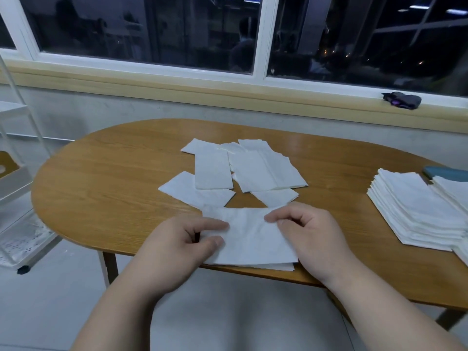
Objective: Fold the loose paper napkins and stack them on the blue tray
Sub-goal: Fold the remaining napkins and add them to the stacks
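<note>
While both hands work at the near edge of the table [101,178], the head view shows one white napkin [253,241] lying flat between them, its near edge overhanging the wooden rim slightly. The left hand [182,247] grips the napkin's left edge: the index finger lies stretched across the paper, the thumb presses on top near the corner, and the other fingers curl below. The right hand [311,236] holds the right side, its fingers curled, with the index fingertip and thumb pinching the paper near the upper edge. A second layer of paper peeks out under the napkin's near edge.

Farther back, around the middle of the table, the loose napkins [240,171] lie scattered and overlapping, some unfolded, some already narrow strips; the nearest ones touch the napkin's far edge. Well to the right stands a tall stack of folded napkins [415,211], and another pile [453,191] shows at the picture's right edge. Just behind the stack, a corner of the blue tray [445,173] is visible; I cannot tell whether either pile rests on it.

Beyond the table runs a window sill with a dark cloth [402,100] on it, under dark window panes. A white rack [15,173] stands on the floor at the left.
</note>
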Tool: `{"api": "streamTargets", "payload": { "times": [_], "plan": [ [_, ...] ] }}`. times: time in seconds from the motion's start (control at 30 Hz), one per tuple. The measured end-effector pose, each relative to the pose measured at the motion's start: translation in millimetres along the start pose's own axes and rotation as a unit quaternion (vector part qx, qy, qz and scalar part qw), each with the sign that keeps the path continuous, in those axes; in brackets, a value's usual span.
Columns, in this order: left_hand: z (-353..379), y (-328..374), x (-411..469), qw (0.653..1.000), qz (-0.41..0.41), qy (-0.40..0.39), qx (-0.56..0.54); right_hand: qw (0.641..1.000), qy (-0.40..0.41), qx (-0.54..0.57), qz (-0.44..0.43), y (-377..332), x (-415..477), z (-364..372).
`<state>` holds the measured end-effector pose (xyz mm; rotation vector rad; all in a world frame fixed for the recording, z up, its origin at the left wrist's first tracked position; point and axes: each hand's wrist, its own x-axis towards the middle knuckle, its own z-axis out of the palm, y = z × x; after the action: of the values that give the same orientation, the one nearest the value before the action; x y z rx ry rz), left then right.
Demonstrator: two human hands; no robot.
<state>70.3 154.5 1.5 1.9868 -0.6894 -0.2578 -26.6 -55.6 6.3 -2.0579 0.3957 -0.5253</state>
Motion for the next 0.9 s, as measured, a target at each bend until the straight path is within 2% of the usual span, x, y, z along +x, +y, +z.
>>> {"api": "streamTargets", "payload": {
  "times": [0.13, 0.27, 0.5, 0.73, 0.83, 0.9],
  "plan": [
    [1.6, 0.4, 1.8, 0.999, -0.009, -0.003, 0.046, 0.996, 0.014, -0.077, -0.038, 8.5, -0.7, 1.9],
    [2.8, -1.4, 4.0, 0.996, 0.000, -0.004, 0.090, 0.992, -0.001, -0.122, -0.038, 13.0, -0.1, 3.7],
    [4.6, -2.9, 5.3, 0.995, -0.011, 0.013, 0.102, 0.980, -0.013, -0.192, -0.051, 14.1, -0.6, 7.3],
    [2.7, -6.4, 6.3, 0.980, -0.001, 0.034, 0.194, 0.962, -0.025, -0.265, -0.055, 13.2, -0.7, 10.0],
    [1.7, -8.2, 4.9, 0.982, 0.031, 0.044, 0.181, 0.964, -0.012, -0.260, -0.059, 12.4, -2.1, 8.8],
    [0.3, -8.6, 3.1, 0.986, 0.045, 0.023, 0.161, 0.964, -0.016, -0.255, -0.074, 12.2, -3.3, 7.9]
  ]
}}
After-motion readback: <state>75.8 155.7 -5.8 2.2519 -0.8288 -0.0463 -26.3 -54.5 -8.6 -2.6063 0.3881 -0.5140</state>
